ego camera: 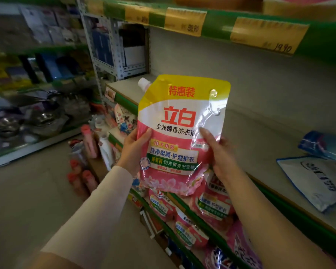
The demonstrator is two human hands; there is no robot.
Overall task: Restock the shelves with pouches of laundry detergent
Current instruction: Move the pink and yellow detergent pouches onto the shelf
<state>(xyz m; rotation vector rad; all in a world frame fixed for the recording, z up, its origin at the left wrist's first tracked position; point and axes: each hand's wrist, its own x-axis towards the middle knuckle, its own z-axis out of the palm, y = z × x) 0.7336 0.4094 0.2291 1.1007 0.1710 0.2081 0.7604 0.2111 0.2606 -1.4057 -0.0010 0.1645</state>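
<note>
I hold a pink, white and yellow detergent pouch (179,133) upright in the air, in front of a wide shelf board (260,133). It has a white spout cap at its top left corner. My left hand (133,150) grips its left edge, thumb on the front. At the pouch's right edge my right hand (219,152) grips it, thumb across the glossy front. Several matching pink pouches (211,208) lie on the shelf below.
Blue and white pouches (316,177) lie on the shelf board at the right. A green rail with yellow price tags (184,21) runs overhead. Pink bottles (83,166) stand on the floor at the left. Another rack of goods (27,94) lines the aisle's far side.
</note>
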